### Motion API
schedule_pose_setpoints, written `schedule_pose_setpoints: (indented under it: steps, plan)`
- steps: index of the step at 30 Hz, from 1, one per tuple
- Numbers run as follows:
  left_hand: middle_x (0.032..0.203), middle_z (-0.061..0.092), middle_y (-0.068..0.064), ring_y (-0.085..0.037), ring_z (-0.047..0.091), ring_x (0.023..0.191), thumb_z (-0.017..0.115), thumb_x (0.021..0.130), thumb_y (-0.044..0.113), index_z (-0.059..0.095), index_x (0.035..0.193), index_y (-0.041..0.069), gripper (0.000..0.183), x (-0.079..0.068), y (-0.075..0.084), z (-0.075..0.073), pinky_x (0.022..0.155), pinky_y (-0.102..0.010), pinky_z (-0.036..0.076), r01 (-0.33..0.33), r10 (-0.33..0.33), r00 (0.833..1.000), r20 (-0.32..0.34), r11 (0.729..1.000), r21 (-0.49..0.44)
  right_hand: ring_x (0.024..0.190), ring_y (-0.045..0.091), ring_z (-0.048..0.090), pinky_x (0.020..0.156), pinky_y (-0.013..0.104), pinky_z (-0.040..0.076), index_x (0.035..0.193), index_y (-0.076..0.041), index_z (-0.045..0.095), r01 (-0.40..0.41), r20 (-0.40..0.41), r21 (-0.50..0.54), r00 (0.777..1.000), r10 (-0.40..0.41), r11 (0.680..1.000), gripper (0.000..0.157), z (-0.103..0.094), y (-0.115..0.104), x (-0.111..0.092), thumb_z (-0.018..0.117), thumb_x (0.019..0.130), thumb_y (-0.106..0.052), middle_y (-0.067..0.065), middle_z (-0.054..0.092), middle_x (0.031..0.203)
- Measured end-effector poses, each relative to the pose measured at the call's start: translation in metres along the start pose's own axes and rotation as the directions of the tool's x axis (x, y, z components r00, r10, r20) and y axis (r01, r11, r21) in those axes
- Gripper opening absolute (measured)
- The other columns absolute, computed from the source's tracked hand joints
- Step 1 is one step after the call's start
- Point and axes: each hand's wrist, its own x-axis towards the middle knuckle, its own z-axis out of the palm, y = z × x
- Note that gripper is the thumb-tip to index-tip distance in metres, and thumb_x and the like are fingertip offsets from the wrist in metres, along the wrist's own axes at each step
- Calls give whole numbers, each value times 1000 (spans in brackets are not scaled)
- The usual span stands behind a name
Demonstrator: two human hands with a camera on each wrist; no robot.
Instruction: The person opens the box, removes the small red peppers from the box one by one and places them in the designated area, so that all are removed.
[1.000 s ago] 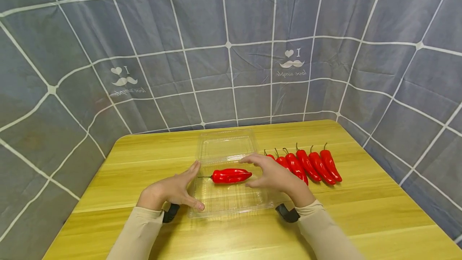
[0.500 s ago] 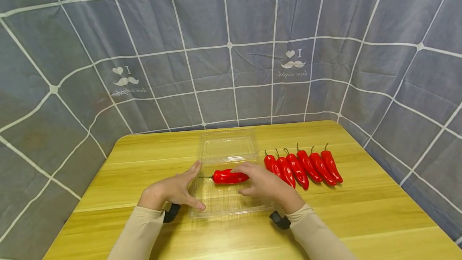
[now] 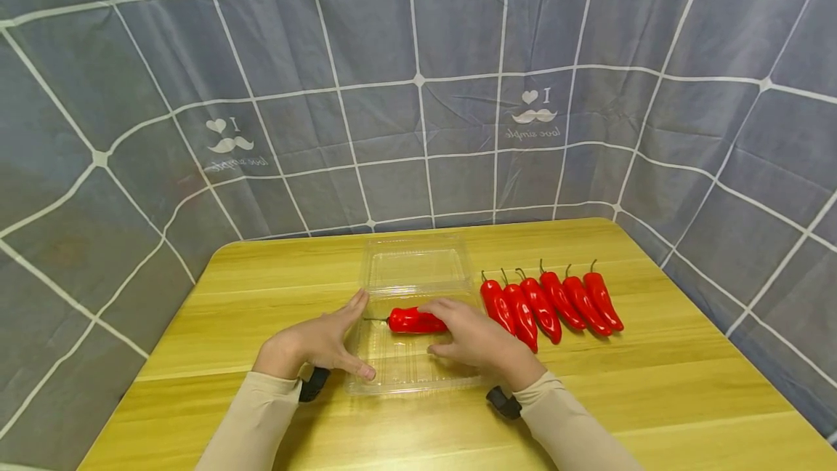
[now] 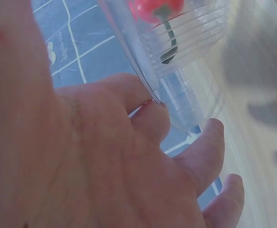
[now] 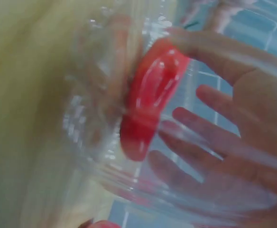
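Note:
A clear plastic hinged box lies unfolded on the table, its tray toward me and its lid beyond. One red chili pepper lies crosswise in the tray, stem to the left. My left hand spans the tray's left side, thumb at the front corner; the left wrist view has the box edge running in between its fingers. My right hand reaches in from the right and covers the pepper's tip end in the head view. Seen through the plastic, one right fingertip lies over the pepper near its stem.
Several more red chili peppers form a slanting row right of the box, stems pointing away. The wood-patterned table ends at a grey curtain with white lines.
My right hand has moved left from over the tray's right side onto the pepper, uncovering more of the row. The left hand has stayed at the box's left side.

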Motion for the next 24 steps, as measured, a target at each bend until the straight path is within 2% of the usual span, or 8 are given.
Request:
schedule_pose_setpoints:
  steps: [5, 12, 18, 20, 24]
  plan:
    - [167, -8, -14, -39, 8, 150, 87, 74, 49, -2, 161, 5, 132, 0, 1, 0, 118, -57, 19, 3, -3, 1000, 2, 1000, 1, 131, 23, 51, 108, 42, 43, 147, -14, 51, -15, 15, -39, 1000, 16, 999, 65, 4, 3, 0, 77, 89, -29, 4, 54, 144]
    - [167, -8, -13, -39, 9, 150, 87, 74, 50, -2, 161, 6, 132, 0, 2, 1, 117, -58, 18, 14, -14, 1000, 0, 1000, 8, 127, 25, 54, 104, 44, 46, 142, -16, 57, -11, 8, -88, 1000, 12, 996, 61, 7, 2, 1, 80, 87, -26, 5, 57, 140]
    - [167, -9, -13, -41, 9, 150, 87, 74, 50, -2, 161, 5, 132, 0, 1, 1, 117, -60, 18, 14, -14, 1000, -1, 1000, 9, 106, 18, 63, 90, 37, 53, 141, -18, 60, 10, 61, -170, 998, 0, 985, 59, 10, 1, 0, 81, 87, -29, 3, 68, 122]
    - [167, -9, -14, -41, 9, 150, 87, 74, 49, -2, 161, 5, 132, 1, 1, 1, 117, -59, 18, 11, -11, 1000, -2, 1000, 8, 103, 16, 63, 88, 36, 54, 140, -20, 62, 19, 78, -184, 997, -5, 983, 56, 10, 1, 0, 80, 87, -32, 2, 68, 121]
    - [167, -9, -15, -41, 9, 150, 87, 75, 48, -1, 161, 4, 131, 0, 2, 2, 117, -58, 18, 7, -7, 1000, -2, 1000, 8, 101, 13, 63, 86, 33, 54, 134, -20, 67, 12, 73, -134, 997, -3, 991, 48, 11, 1, 0, 78, 89, -32, -1, 67, 122]
